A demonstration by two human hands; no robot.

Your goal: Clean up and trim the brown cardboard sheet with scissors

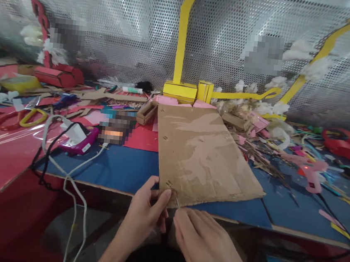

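A brown cardboard sheet [209,159] lies on the blue table, its near edge overhanging the front. Several small slits mark its left side, and pale torn-looking patches cover part of its surface. My left hand [148,207] grips the near left corner, thumb on top and fingers underneath. Closed around a thin metal tool [177,201], my right hand [203,242] is just to the right of that corner. The tool's tip touches the cardboard close to my left thumb; most of its length is hidden in my fist, so its kind is unclear.
A purple power strip [80,140] with white and black cables sits at left, beside yellow-and-orange-handled scissors [33,118]. At right lies a pink glue gun [310,170]. Cardboard scraps and yellow pieces [180,90] line the back against a perforated metal panel [136,27].
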